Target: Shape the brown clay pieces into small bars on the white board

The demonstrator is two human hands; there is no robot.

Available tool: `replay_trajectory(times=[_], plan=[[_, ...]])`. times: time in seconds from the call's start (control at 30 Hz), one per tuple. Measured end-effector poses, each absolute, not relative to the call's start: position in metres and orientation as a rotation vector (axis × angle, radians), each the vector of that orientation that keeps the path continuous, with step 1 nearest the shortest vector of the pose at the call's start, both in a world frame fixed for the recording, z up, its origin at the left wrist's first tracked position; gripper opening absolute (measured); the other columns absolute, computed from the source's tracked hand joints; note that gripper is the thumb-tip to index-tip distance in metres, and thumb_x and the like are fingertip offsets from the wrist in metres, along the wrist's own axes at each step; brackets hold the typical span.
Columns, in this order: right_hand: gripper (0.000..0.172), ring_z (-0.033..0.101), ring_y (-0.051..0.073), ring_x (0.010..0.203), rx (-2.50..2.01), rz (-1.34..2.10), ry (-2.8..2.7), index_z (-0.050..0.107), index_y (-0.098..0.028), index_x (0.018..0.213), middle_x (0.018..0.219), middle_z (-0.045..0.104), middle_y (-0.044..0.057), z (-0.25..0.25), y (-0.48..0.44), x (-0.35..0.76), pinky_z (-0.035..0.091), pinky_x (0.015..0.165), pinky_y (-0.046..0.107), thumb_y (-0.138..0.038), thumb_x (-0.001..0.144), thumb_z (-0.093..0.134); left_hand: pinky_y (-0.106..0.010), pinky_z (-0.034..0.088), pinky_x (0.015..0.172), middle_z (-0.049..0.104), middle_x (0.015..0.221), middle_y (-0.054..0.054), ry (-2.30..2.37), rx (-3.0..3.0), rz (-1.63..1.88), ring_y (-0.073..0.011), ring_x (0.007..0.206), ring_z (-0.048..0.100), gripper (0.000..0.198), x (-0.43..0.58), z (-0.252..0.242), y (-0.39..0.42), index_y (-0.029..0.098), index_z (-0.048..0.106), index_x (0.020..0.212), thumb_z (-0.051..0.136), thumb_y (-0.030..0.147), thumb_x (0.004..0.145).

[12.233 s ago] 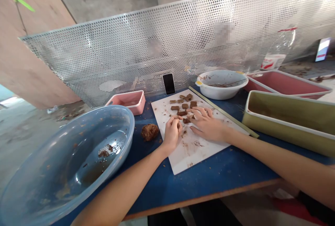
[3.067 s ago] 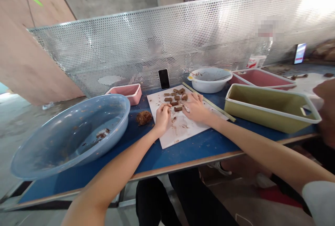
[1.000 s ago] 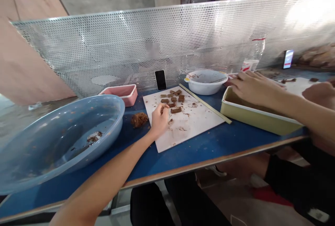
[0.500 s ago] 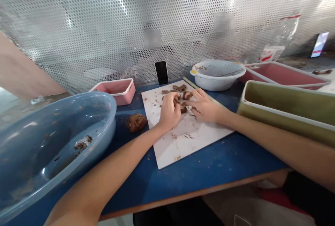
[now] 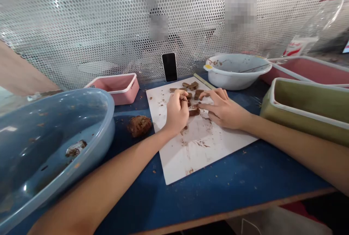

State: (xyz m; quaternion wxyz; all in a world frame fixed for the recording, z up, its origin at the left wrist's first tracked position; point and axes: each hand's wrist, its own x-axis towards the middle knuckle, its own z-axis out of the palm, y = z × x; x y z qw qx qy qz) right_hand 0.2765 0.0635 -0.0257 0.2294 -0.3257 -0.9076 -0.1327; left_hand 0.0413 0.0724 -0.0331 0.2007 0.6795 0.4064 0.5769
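Brown clay pieces lie on a white board [image 5: 191, 155], several of them in a group [image 5: 191, 86] towards its far edge. Over the board's left half, my left hand [image 5: 176, 113] has its fingers curled in a pinch round a small bit of brown clay, mostly hidden by the fingers. My right hand [image 5: 227, 109] rests opposite with fingers spread. Its fingertips are close to a short clay block [image 5: 198, 94] and seem to touch crumbs beside a clay strip [image 5: 194, 112]. Smears and crumbs mark the board's near part.
A brown lump [image 5: 139, 126] sits left of the board, beside a large blue basin [image 5: 109, 108]. Behind are a pink box [image 5: 131, 93], an upright phone [image 5: 169, 67] and a white bowl [image 5: 231, 80]. A green box [image 5: 308, 109] and another pink box [image 5: 313, 60] stand right.
The fingers of my right hand have spread and come away from the short clay block, which now lies on the board. My left hand stays curled in place. The view has shifted slightly closer.
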Motion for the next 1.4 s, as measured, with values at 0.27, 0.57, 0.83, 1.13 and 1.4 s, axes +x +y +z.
replay_trajectory(times=[0.27, 0.57, 0.83, 1.13, 1.4], plan=[[0.052, 0.05, 0.041, 0.134, -0.929, -0.366, -2.515, 0.075, -0.032, 0.145, 0.154, 0.056, 0.016, -0.023, 0.061, 0.274, 0.046, 0.112, 0.063, -0.015, 0.1, 0.054, -0.036, 0.049, 0.091, 0.069, 0.095, -0.005, 1.16, 1.867, 1.603, -0.0227, 0.096, 0.065, 0.027, 0.042, -0.031, 0.074, 0.024, 0.06, 0.101, 0.05, 0.001, 0.091], [0.052, 0.05, 0.04, 0.134, -0.86, -0.343, -2.49, 0.078, -0.034, 0.141, 0.155, 0.057, 0.014, -0.022, 0.062, 0.281, 0.046, 0.108, 0.062, -0.013, 0.099, 0.054, -0.035, 0.048, 0.091, 0.069, 0.096, -0.004, 1.15, 1.834, 1.607, -0.0223, 0.094, 0.064, 0.028, 0.041, -0.03, 0.074, 0.024, 0.061, 0.099, 0.051, 0.0, 0.089], [0.058, 0.049, 0.041, 0.138, -0.827, -0.359, -2.547, 0.078, -0.038, 0.142, 0.156, 0.056, 0.012, -0.022, 0.063, 0.282, 0.045, 0.11, 0.063, -0.011, 0.095, 0.058, -0.035, 0.049, 0.091, 0.069, 0.098, -0.005, 1.164, 1.856, 1.591, -0.0227, 0.096, 0.064, 0.026, 0.041, -0.033, 0.076, 0.024, 0.06, 0.099, 0.05, 0.001, 0.091], [0.058, 0.05, 0.041, 0.137, -0.819, -0.365, -2.553, 0.078, -0.037, 0.141, 0.154, 0.057, 0.013, -0.021, 0.062, 0.281, 0.046, 0.109, 0.065, -0.011, 0.095, 0.056, -0.037, 0.05, 0.092, 0.069, 0.1, -0.006, 1.155, 1.878, 1.61, -0.0231, 0.096, 0.064, 0.026, 0.04, -0.034, 0.077, 0.024, 0.061, 0.099, 0.05, 0.002, 0.09], [0.066, 0.05, 0.042, 0.133, -1.037, -0.221, -2.285, 0.065, -0.037, 0.159, 0.146, 0.056, 0.015, -0.024, 0.058, 0.281, 0.047, 0.109, 0.071, -0.016, 0.097, 0.052, -0.05, 0.048, 0.106, 0.063, 0.109, -0.011, 1.36, 2.352, 1.436, -0.0325, 0.114, 0.056, 0.031, 0.041, -0.028, 0.056, 0.022, 0.075, 0.101, 0.052, 0.003, 0.092]])
